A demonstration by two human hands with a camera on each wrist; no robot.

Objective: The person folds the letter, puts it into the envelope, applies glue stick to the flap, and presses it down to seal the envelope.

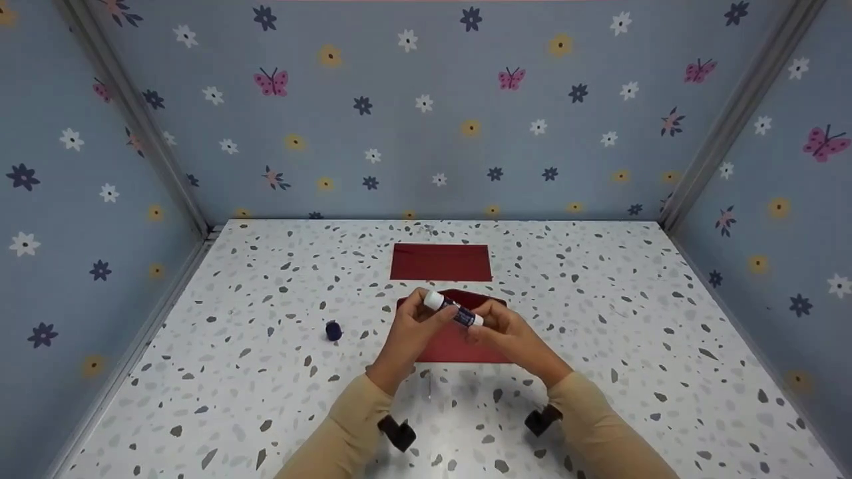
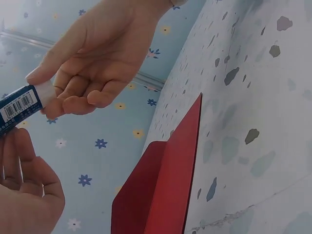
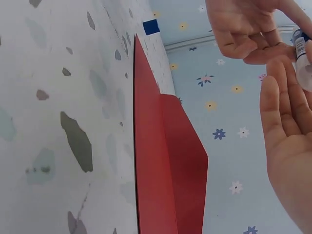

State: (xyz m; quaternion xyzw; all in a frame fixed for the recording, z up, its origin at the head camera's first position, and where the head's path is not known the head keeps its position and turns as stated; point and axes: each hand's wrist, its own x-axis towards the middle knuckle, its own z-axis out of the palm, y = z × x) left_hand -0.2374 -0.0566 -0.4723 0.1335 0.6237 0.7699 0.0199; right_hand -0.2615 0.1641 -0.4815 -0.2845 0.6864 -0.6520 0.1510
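Note:
Between both hands, above the table, is a glue stick (image 1: pixel 460 313) with a dark blue label and white ends, held at a slant. Fingers and thumb of my left hand (image 1: pixel 407 334) grip its labelled body near the upper end. At the lower end, my right hand (image 1: pixel 518 336) pinches the pale base (image 2: pixel 45 92) between thumb and fingers. Under the hands lies a red envelope (image 1: pixel 459 347), its flap (image 3: pixel 185 165) raised, partly hidden by the hands. To the left, a dark blue cap (image 1: pixel 333 330) sits on the table.
A flat dark red paper rectangle (image 1: pixel 440 263) lies behind the envelope on the speckled white table (image 1: pixel 219 372). Flower-patterned panels (image 1: pixel 426 133) enclose the table at the back and both sides.

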